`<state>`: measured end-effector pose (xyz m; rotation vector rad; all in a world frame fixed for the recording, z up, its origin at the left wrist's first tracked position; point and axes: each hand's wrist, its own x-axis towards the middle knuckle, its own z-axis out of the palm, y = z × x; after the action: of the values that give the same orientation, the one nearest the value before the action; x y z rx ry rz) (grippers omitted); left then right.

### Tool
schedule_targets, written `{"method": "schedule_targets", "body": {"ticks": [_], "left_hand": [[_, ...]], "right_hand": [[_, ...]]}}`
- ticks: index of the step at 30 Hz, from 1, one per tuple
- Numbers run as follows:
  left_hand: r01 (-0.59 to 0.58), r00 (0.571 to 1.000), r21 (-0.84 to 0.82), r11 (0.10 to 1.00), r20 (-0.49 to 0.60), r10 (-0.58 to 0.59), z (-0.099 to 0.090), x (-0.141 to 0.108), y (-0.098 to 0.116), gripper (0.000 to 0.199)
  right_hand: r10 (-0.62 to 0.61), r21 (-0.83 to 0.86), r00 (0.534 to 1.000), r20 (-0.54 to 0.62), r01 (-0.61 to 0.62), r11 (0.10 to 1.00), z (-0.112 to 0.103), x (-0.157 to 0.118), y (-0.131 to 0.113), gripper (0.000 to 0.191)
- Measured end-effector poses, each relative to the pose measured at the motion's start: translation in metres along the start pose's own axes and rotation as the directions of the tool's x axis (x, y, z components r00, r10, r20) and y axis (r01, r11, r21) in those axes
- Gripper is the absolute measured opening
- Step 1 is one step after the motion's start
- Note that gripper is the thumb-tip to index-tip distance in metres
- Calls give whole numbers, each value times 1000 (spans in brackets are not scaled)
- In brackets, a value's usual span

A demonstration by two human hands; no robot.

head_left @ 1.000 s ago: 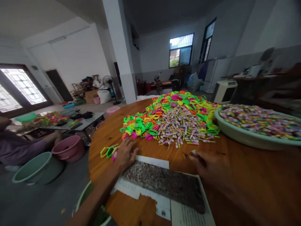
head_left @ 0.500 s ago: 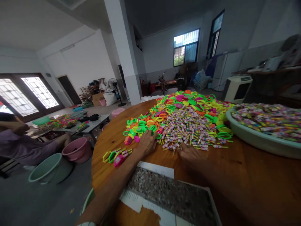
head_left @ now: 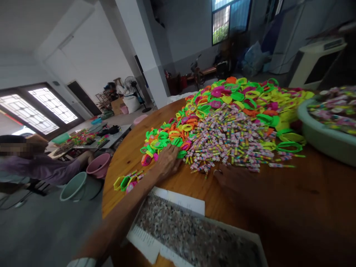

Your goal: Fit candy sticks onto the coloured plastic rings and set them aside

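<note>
Head view: sticks (head_left: 228, 137), long axes in many directions.

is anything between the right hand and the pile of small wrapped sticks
Nothing visible: the right hand is by the near edge of the wrapped sticks. The speckled slab lies nearer the camera, off that path.

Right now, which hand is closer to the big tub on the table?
Right hand: at the stick pile, left of the tub. The left hand is farther left, by the bright bands.
</note>
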<state>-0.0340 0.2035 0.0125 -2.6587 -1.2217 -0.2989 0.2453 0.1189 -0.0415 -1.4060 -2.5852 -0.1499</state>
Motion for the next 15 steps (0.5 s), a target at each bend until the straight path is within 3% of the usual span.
{"method": "schedule_targets", "body": {"ticks": [4, 9, 15], "left_hand": [[1, 1000, -157, 988, -11, -3, -5, -24, -2, 22], [37, 999, -390, 920, 44, -21, -21, -74, 24, 17], [70, 997, -461, 885, 58, -49, -21, -99, 39, 16]], "right_hand": [[-83, -42, 994, 71, 86, 995, -14, 0, -8, 35], [-152, 31, 983, 106, 149, 988, -23, -4, -36, 29], [-29, 166, 990, 136, 6, 986, -31, -12, -51, 28]]}}
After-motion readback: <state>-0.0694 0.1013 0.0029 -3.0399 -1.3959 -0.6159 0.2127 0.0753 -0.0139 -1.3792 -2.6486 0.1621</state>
